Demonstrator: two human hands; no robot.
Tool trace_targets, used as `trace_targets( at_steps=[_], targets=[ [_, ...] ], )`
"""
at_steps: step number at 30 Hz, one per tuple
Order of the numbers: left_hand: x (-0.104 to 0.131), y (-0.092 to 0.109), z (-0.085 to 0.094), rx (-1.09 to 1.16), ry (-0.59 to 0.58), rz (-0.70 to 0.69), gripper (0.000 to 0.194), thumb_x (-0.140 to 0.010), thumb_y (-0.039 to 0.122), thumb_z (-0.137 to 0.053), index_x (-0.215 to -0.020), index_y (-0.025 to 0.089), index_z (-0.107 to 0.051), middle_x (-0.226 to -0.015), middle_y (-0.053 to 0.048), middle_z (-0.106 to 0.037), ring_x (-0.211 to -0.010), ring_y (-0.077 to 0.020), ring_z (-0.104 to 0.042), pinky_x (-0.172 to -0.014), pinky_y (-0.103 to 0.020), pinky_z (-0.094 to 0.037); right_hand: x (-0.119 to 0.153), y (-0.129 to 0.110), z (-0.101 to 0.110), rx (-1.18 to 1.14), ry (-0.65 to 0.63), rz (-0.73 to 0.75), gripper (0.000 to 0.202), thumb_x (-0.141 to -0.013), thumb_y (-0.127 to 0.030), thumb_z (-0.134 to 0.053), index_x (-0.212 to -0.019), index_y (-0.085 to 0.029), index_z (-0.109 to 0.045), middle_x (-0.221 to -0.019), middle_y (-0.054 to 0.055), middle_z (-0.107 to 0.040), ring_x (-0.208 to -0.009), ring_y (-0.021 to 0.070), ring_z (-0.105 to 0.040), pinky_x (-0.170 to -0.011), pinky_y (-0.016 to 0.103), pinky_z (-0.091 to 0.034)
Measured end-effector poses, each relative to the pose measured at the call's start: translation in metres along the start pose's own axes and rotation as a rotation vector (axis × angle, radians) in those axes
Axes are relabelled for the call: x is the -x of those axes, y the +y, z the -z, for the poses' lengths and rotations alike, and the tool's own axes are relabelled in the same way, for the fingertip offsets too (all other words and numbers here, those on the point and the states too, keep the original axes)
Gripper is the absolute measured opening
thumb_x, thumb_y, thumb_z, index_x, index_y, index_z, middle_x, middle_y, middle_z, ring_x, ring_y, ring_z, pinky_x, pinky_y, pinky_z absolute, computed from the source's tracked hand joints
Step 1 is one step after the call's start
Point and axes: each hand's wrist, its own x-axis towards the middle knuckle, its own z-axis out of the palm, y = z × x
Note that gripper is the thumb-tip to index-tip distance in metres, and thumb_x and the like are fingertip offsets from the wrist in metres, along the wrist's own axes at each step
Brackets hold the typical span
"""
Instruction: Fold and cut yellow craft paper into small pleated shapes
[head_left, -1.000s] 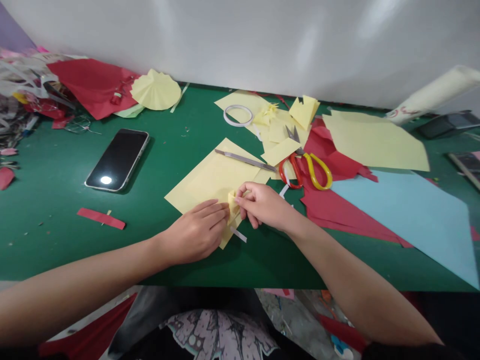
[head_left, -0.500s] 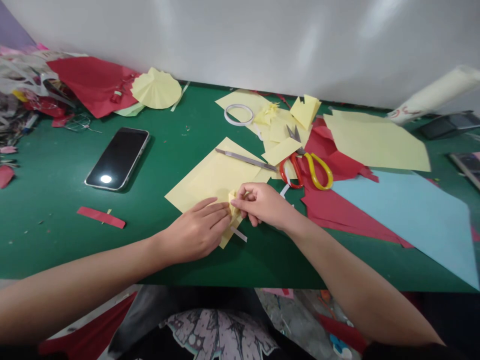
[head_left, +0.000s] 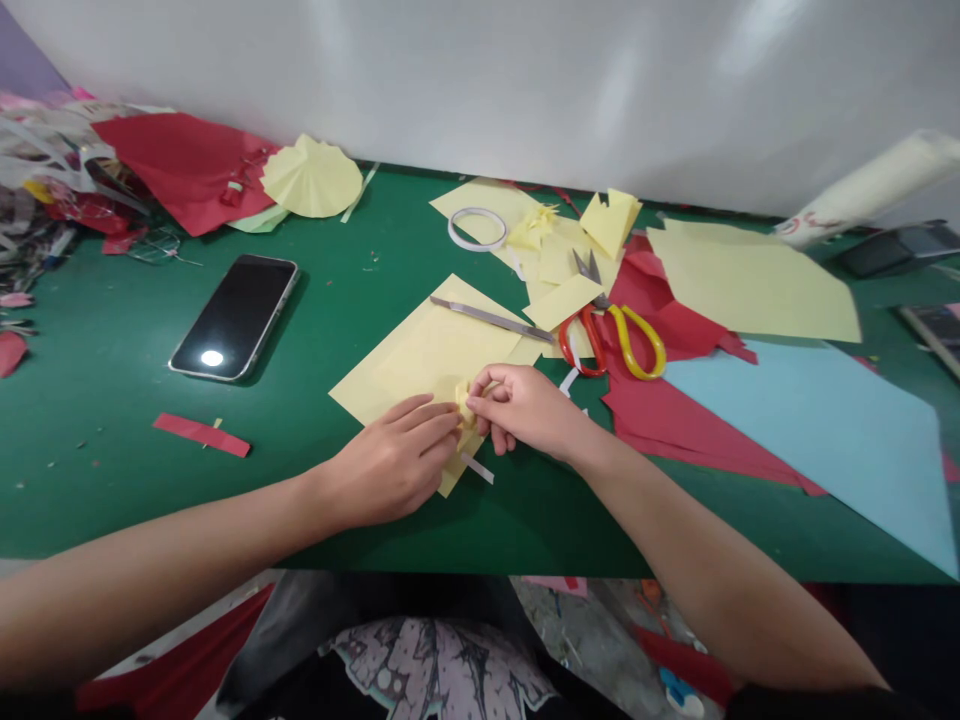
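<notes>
A small folded piece of yellow paper (head_left: 463,396) is between my two hands, over the near corner of a yellow paper sheet (head_left: 420,355). My left hand (head_left: 401,460) holds its left side, fingers together and the thumb hidden. From the right, my right hand (head_left: 525,412) pinches the piece between thumb and index finger, the other fingers curled below. A white strip (head_left: 478,468) pokes out from the sheet's near corner. Across the sheet's far right part lies a slim metal craft knife or tweezers-like tool (head_left: 491,320); its exact kind is unclear.
Scissors (head_left: 611,325) with one red and one yellow handle lie on red paper (head_left: 675,420). Behind are a tape roll (head_left: 478,229) and yellow scraps. Blue paper (head_left: 825,430) is at right. A phone (head_left: 236,318), a red strip (head_left: 202,434) and a pleated yellow paper (head_left: 313,178) occupy the left.
The small folded yellow paper has tilted slightly between my fingertips, and my right fingers have shifted a little. Both hands stay in nearly the same place.
</notes>
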Motion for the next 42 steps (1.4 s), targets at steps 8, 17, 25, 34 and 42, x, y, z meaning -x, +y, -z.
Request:
trace_targets(
  at_steps=[8, 17, 25, 34, 42],
  targets=[
    [0.001, -0.001, 0.0, 0.021, 0.003, -0.001, 0.028, -0.077, 0.01, -0.038, -0.102, 0.006, -0.051, -0.107, -0.011, -0.056, -0.107, -0.0208, -0.047, -0.094, -0.038, -0.038, 0.004, -0.002, 0.004, 0.097, -0.027, 0.003, 0.01, -0.074, -0.015, -0.043, -0.083, -0.018, -0.041, -0.059, -0.003, -0.057, -0.034, 0.0041, -0.046, -0.034, 0.016, -0.035],
    [-0.001, -0.005, 0.004, 0.038, 0.01, -0.021, 0.027, -0.08, 0.01, -0.034, -0.1, 0.007, -0.051, -0.105, -0.012, -0.057, -0.105, -0.019, -0.048, -0.093, -0.038, -0.038, 0.006, -0.009, 0.005, 0.532, 0.116, 0.182, 0.01, -0.069, -0.02, -0.053, -0.06, -0.017, -0.051, -0.054, -0.003, -0.051, -0.051, 0.0068, -0.046, -0.05, 0.02, -0.035],
    [-0.003, -0.003, 0.006, 0.01, -0.063, -0.005, 0.027, -0.077, 0.013, -0.039, -0.1, 0.01, -0.053, -0.096, -0.009, -0.055, -0.1, -0.022, -0.046, -0.09, -0.039, -0.038, 0.004, -0.004, 0.005, 0.655, 0.127, 0.289, 0.006, -0.073, -0.022, -0.054, -0.077, -0.018, -0.054, -0.063, -0.002, -0.052, -0.058, 0.0097, -0.047, -0.053, 0.022, -0.034],
    [-0.001, 0.0, 0.006, -0.008, -0.107, -0.024, 0.023, -0.078, 0.015, -0.04, -0.094, 0.01, -0.056, -0.089, -0.008, -0.053, -0.088, -0.02, -0.047, -0.087, -0.038, -0.037, 0.0, 0.0, 0.008, 0.726, -0.031, 0.554, 0.021, -0.081, -0.013, -0.039, -0.081, -0.018, -0.059, -0.097, 0.004, -0.043, -0.072, 0.0095, -0.048, -0.063, 0.023, -0.037],
    [-0.001, 0.002, 0.006, 0.002, -0.126, -0.01, 0.025, -0.078, 0.015, -0.04, -0.099, 0.01, -0.054, -0.088, -0.008, -0.052, -0.089, -0.0201, -0.047, -0.087, -0.039, -0.038, -0.006, 0.001, 0.012, 0.593, -0.04, 0.577, 0.022, -0.073, -0.002, -0.041, -0.072, -0.017, -0.057, -0.093, 0.002, -0.046, -0.074, 0.0089, -0.048, -0.065, 0.022, -0.039]
  ],
)
